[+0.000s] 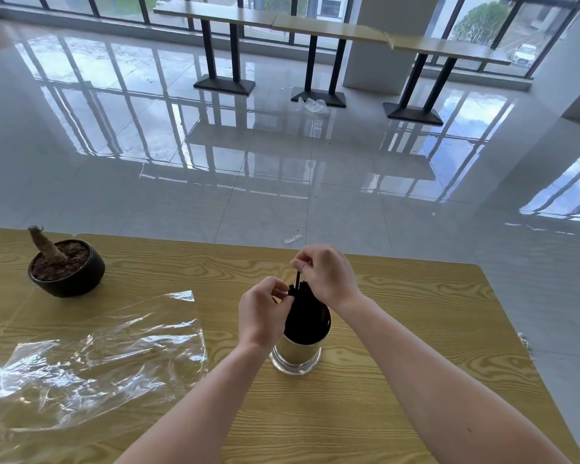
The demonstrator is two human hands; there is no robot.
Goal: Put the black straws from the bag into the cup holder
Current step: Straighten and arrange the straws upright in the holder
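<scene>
On the yellow wood-grain worktop [365,413], a clear cylindrical glass cup holder [297,354] is stood upright, and a dense bundle of thin black straws [307,316] is packed inside it, their tops rising above the rim. The left hand [263,316] is held against the left side of the bundle, its fingers [283,296] curled shut around the upper ends of the straws. The right hand [329,274] is placed above and behind the bundle, and a single straw that stands higher than the others is pinched between its thumb and forefinger. Well to the left of both hands, a crumpled transparent plastic bag [94,363] is spread flat on the worktop; no straws can be seen inside it. Farther left and beyond the bag, a round black bowl-shaped pot [67,272] filled with brown soil and a cut stump is seen. Nothing is placed between the hands and the holder. No readable writing or brand can be made out.
</scene>
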